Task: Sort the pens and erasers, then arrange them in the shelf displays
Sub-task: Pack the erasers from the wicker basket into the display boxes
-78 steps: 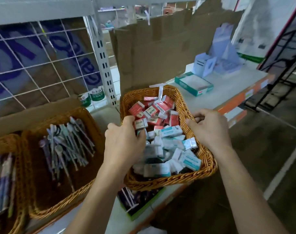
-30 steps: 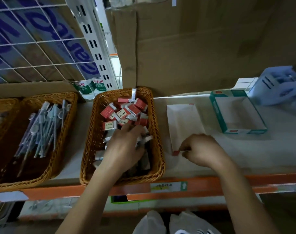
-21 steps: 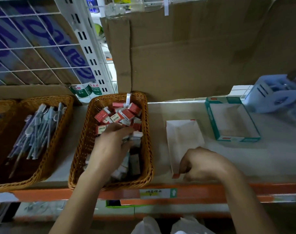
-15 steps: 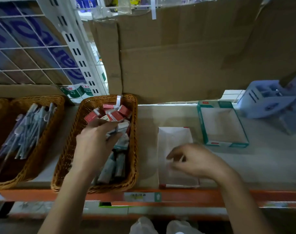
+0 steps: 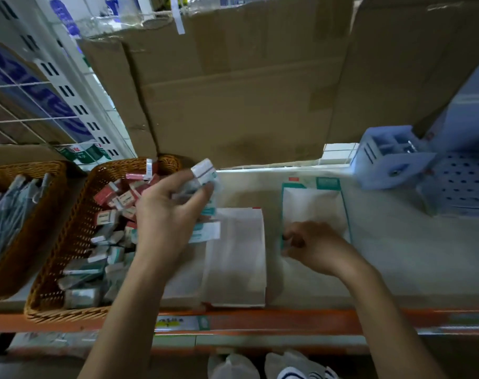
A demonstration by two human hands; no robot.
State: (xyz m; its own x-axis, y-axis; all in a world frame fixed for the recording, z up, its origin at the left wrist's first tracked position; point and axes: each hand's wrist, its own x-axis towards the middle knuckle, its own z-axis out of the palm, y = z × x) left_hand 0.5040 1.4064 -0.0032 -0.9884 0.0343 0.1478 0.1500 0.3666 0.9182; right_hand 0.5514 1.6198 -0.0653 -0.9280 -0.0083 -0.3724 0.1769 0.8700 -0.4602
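On the cardboard-backed shelf (image 5: 396, 255), the left hand (image 5: 164, 214) is clutching several teal erasers (image 5: 205, 173) above the wicker basket (image 5: 68, 242) at centre left, while the right hand (image 5: 320, 250) is pinching a corner of the teal box (image 5: 327, 184), best steadying it for flat stacking.

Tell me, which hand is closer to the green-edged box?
Right. The right hand grips the green-edged box at its near left corner; the left hand holds erasers farther left, beyond the white tray.
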